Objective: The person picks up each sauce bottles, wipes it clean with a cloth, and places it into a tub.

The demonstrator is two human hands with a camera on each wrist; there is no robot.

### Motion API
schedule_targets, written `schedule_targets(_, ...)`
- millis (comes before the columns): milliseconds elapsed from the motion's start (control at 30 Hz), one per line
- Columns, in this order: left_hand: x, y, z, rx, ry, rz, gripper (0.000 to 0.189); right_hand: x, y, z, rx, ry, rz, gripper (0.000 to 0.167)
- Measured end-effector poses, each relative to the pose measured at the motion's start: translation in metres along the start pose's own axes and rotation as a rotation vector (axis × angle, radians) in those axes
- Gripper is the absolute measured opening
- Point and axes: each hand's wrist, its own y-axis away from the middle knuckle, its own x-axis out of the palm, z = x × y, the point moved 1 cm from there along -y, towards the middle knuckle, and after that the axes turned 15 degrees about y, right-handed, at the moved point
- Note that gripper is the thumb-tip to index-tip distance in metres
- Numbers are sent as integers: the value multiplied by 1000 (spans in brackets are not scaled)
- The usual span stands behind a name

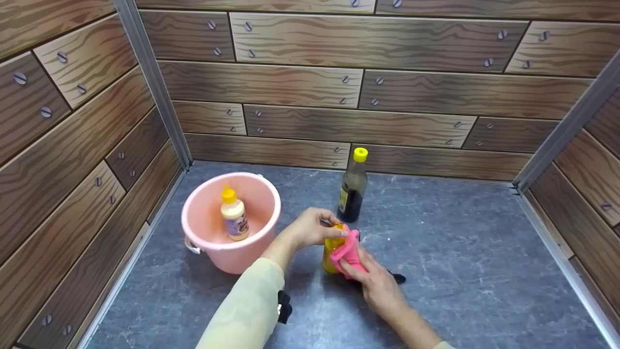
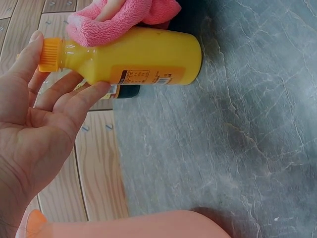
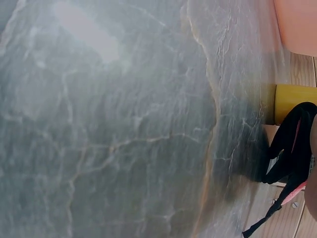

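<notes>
Grey marbled surface, plank walls; left hand pinches cap, right hand grips cloth.

Illegible small print and barcode on yellow bottle, unreadable labels on white bottle and dark bottle

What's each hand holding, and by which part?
Left hand: the yellow bottle, by its orange cap. Right hand: a pink cloth, by its bunched folds, against the bottle's side.
</notes>
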Motion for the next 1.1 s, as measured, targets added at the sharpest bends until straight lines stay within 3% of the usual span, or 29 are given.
schedule_targets(267, 2, 0, -1, -33, 23, -6, 14, 6, 15, 0, 28, 12, 63, 79)
schedule_targets(667, 2, -1, 0, -16, 26, 0, 15, 8, 18, 1, 47, 19, 131, 78)
schedule_targets(1100, 2, -2, 1, -29, 34, -3, 14, 2, 12, 5, 109, 76, 401, 76)
